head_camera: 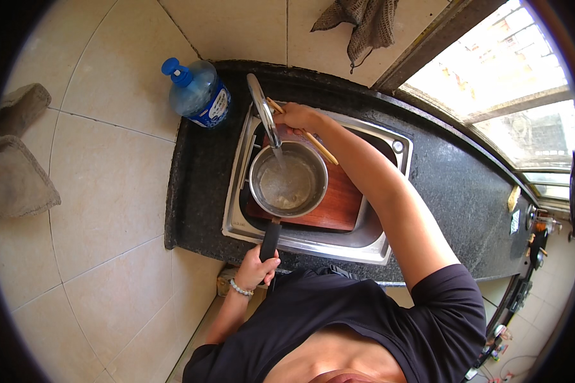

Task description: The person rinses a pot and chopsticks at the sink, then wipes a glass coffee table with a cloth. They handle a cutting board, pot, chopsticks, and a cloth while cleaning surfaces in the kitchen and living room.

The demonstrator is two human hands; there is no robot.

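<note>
My left hand [258, 266] grips the black handle [270, 239] of a metal saucepan [319, 191] over the sink. From the chrome faucet [262, 103] a stream of water runs into the pan, which has cloudy water [287, 184] in it. Behind the faucet's spout, my right hand [298, 118] holds a pair of wooden chopsticks [321, 147]; its fingers are partly hidden, so I cannot tell whether they touch the faucet's base. Under the pan, a reddish wooden cutting board [338, 203] lies in the stainless steel sink [378, 251].
A blue pump bottle [199, 93] stands on the black stone counter [455, 201] at the back left corner. Brown cloths hang on the tiled wall behind [364, 21] and at left [21, 167]. A window [498, 62] is at the right.
</note>
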